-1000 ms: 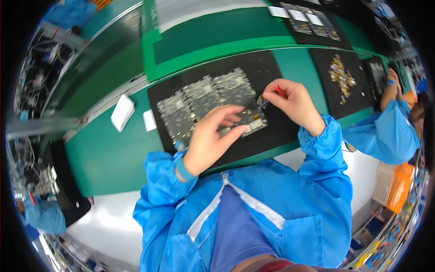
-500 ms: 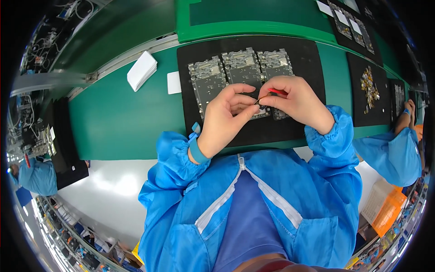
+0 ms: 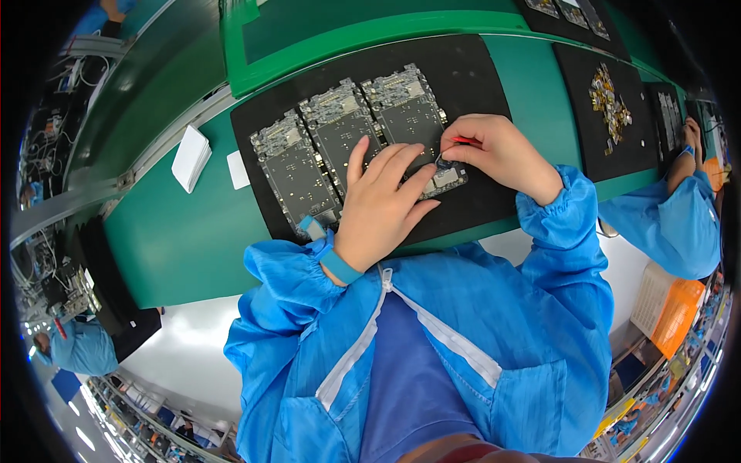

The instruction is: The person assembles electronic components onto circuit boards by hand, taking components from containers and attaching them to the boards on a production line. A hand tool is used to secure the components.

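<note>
Three dark circuit boards lie side by side on a black mat (image 3: 471, 77): a left board (image 3: 289, 174), a middle board (image 3: 340, 127) and a right board (image 3: 405, 112). My left hand (image 3: 378, 204) rests over the lower part of the middle and right boards, fingers spread, hiding what is under them. Between the thumb and fingers of my right hand (image 3: 494, 150) is a slim tool with a red part (image 3: 466, 141). Its tip points down at the lower end of the right board, near my left index finger. Whether the tip grips a small part, I cannot make out.
White cards (image 3: 191, 158) lie stacked on the green table (image 3: 181, 247), a single white card (image 3: 238, 170) beside the mat. Another black mat at right bears a pile of small gold parts (image 3: 610, 108). A co-worker's blue sleeve (image 3: 664, 220) is farther right.
My hands were pinched together above the boards. Now the left fingers are spread over the boards, and the right hand's tool is down at the right board. The whole view has turned slightly.
</note>
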Tool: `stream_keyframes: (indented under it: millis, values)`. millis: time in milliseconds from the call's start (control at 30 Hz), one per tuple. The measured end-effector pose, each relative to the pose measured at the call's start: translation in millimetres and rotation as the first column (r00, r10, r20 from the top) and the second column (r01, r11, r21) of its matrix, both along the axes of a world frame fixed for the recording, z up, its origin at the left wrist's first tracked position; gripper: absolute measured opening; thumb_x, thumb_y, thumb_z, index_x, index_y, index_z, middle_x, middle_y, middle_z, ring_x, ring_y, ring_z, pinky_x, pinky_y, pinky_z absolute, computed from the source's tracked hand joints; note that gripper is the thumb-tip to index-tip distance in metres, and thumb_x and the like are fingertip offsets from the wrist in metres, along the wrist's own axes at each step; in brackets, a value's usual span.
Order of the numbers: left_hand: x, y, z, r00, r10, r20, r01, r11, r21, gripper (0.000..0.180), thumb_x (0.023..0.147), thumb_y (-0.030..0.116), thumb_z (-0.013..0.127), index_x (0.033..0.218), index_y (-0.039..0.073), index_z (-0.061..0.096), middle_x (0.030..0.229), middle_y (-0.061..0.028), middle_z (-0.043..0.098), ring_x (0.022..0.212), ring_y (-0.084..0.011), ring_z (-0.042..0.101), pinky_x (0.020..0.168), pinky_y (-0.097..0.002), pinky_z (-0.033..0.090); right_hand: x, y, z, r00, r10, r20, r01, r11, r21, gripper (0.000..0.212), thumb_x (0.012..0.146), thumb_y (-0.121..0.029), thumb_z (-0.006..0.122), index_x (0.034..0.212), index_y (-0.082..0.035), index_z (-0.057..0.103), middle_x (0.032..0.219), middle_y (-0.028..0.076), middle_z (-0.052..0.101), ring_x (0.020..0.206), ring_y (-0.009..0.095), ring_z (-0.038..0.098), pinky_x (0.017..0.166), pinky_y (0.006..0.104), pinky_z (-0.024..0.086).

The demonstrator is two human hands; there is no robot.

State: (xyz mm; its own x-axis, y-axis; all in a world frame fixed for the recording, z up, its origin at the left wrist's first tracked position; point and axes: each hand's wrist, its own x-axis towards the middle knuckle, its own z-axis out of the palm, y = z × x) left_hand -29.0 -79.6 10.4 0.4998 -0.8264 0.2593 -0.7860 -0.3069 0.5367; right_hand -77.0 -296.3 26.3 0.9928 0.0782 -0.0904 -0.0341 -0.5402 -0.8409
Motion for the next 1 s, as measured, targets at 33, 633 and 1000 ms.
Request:
stream_keyframes:
  millis: [33, 633, 1000]
  values:
    - [-0.6, 0.0, 0.3, 1.0, 0.0, -0.001, 0.0, 1.0, 0.015, 0.041, 0.068, 0.022, 0.079, 0.106, 0.014, 0.066, 0.123, -0.0056, 0.056, 0.118, -0.0253, 0.051, 0.109, -0.0526, 0.022, 1.1, -1.0, -0.5, 1.0, 0.014, -0.012, -0.014, 1.0, 0.003, 0.013, 0.082, -0.01, 0.067, 0.087, 0.001, 0.063, 0.079, 0.013, 0.061, 0.07, 0.027, 0.059, 0.064, 0.0327, 0.047]
    - [-2.1, -2.0, 0.2, 1.0, 0.021, -0.009, -0.021, 1.0, 0.002, 0.036, 0.071, 0.02, 0.075, 0.104, 0.012, 0.064, 0.12, -0.0044, 0.056, 0.116, -0.0235, 0.052, 0.109, -0.0557, 0.02, 11.0, -5.4, -1.6, 0.98, 0.187, 0.071, -0.176, 0.975, -0.139, 0.011, 0.08, -0.008, 0.067, 0.086, 0.0, 0.062, 0.08, 0.012, 0.06, 0.073, 0.029, 0.058, 0.064, 0.0353, 0.047]
    - [-1.4, -0.6, -3.2, 0.994, 0.103, -0.025, -0.104, 0.994, -0.038, 0.041, 0.064, 0.023, 0.08, 0.099, 0.009, 0.064, 0.119, -0.0039, 0.058, 0.115, -0.0233, 0.053, 0.109, -0.057, 0.019, 11.1, 6.8, 2.5, 0.961, 0.253, 0.114, -0.203, 0.922, -0.331, 0.011, 0.076, -0.008, 0.068, 0.082, -0.002, 0.062, 0.08, 0.013, 0.06, 0.075, 0.033, 0.059, 0.065, 0.0402, 0.048]
